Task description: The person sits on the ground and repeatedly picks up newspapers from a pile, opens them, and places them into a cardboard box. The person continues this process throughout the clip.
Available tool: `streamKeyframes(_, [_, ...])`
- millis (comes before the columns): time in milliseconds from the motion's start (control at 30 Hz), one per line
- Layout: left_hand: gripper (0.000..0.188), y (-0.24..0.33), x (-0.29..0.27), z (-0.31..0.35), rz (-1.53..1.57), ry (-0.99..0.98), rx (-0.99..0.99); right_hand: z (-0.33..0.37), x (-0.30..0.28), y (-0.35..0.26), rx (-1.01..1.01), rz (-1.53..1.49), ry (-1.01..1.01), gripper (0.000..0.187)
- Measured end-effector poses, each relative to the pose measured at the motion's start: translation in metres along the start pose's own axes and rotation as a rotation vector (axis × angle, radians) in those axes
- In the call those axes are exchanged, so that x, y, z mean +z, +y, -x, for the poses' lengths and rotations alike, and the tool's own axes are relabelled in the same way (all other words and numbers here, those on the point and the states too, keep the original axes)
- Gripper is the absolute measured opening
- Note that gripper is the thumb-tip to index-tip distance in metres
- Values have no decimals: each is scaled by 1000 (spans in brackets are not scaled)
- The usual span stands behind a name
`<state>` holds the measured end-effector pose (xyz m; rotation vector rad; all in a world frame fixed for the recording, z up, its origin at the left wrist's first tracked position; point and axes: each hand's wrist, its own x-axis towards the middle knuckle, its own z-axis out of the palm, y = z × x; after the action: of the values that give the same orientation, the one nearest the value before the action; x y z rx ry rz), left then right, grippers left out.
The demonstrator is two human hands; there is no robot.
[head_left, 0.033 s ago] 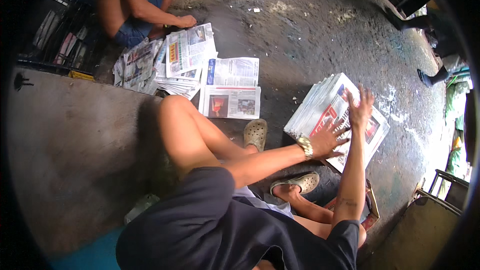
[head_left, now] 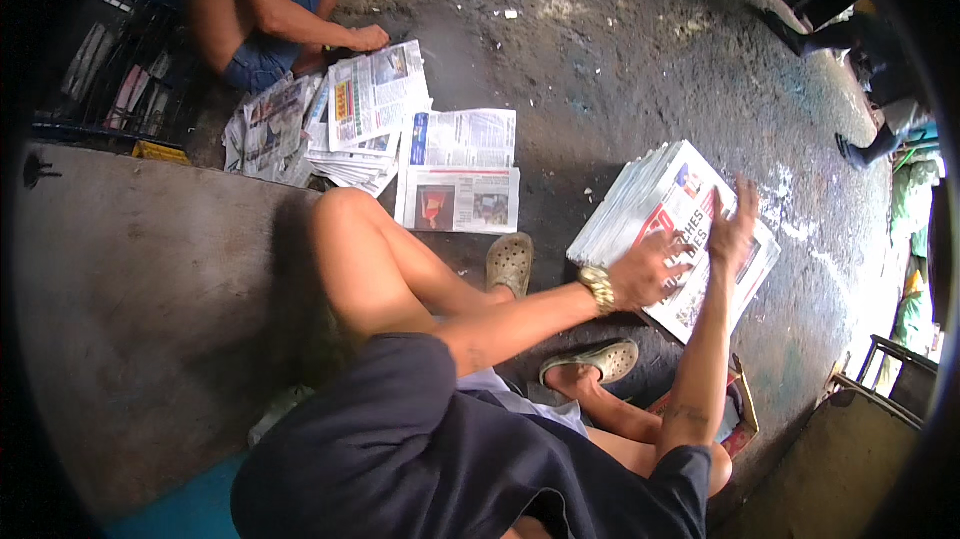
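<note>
Newspaper stack [head_left: 692, 221] is overlapped at near left by left hand [head_left: 643, 274], at right by right hand [head_left: 734, 231] — fingers loosely spread, contact unclear.

Underneath, a rough, dark grey floor [head_left: 600, 79] with white splashes [head_left: 795, 229] toward the right and small white scraps [head_left: 511, 14] near the top. At upper left, a bare-backed person in blue denim shorts [head_left: 258, 61], low beside a black barred rack [head_left: 110, 69]. Below the rack, a small yellow strip [head_left: 160, 152] and a broad grey-brown flat surface [head_left: 150, 259]. Far right, green-and-white bundles [head_left: 910, 309] near a black metal frame [head_left: 905, 379].
</note>
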<state>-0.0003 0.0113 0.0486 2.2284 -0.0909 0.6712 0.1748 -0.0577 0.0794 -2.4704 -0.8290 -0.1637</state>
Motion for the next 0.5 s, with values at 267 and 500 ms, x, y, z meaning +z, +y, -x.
streamKeyframes(267, [57,-231,-97,141,-769,-84,-894,151,-82,-18,358,-407,409,31])
streamKeyframes(500, [44,-262,-119,158,-717,-519,-895,220,-89,-72,327,-311,205,27])
